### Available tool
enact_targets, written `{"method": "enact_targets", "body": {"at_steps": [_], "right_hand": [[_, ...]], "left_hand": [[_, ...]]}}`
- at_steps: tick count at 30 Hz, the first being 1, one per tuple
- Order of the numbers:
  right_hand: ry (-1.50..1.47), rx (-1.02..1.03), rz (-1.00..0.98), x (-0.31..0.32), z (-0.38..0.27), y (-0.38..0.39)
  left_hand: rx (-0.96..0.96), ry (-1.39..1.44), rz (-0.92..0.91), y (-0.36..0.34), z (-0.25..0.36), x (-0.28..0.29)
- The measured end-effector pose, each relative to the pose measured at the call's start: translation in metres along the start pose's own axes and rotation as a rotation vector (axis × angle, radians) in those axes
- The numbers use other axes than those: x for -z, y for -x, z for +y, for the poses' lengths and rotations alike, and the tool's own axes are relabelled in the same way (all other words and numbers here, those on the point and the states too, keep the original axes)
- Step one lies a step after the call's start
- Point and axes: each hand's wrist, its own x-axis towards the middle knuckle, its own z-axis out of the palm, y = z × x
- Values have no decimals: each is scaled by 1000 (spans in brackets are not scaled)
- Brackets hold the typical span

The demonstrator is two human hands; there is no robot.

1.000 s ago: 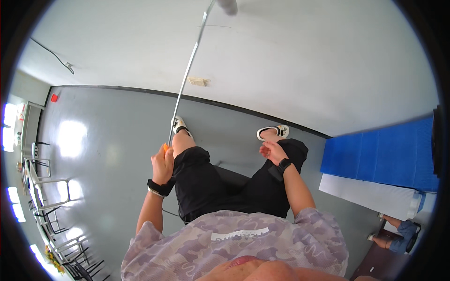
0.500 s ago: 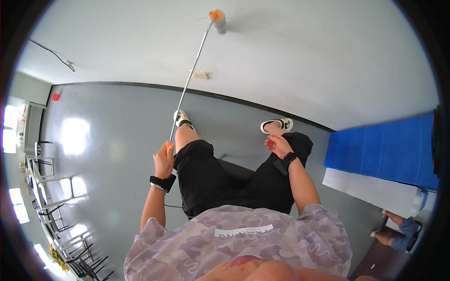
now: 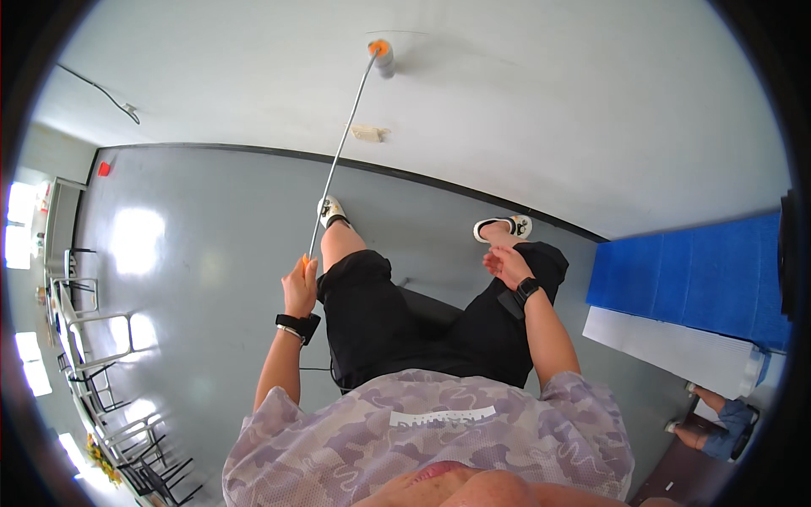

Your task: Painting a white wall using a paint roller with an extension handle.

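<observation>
My left hand (image 3: 299, 287) is wrapped round the orange handle of a long-rodded paint roller (image 3: 381, 56). The thin metal rod slants up and away to a grey sleeve with an orange end cap, which lies against the white wall (image 3: 574, 110). My right hand (image 3: 508, 267) holds nothing; it hovers by my right knee, palm turned inward, with fingers loosely bent and apart. Each wrist wears a black band.
A beige wall fitting (image 3: 369, 133) sits low on the wall, above a dark skirting strip. Blue panels (image 3: 684, 270) and a white bench-like piece (image 3: 667, 342) stand at right, with another person's legs (image 3: 714, 422) beyond. Chairs and tables (image 3: 106, 338) line the left; a red object (image 3: 104, 169) lies far left.
The roller's sleeve has come down the wall and slightly left, while my left hand keeps its hold. My right hand has hardly moved.
</observation>
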Motion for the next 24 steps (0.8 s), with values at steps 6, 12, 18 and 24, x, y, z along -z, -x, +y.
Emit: {"method": "enact_targets", "body": {"at_steps": [6,12,18,24], "right_hand": [[49,-1,-11,0,4,-4],[30,-16,6,-9,-4,3],[10,-6,1,3,0,0],[52,-26,-14,-4,2,-7]], "left_hand": [[-109,134,92,-18,39,3],[-81,-2,88,-13,-4,-7],[86,-45,-5,5,7,16],[315,312,-89,18,21,27]]}}
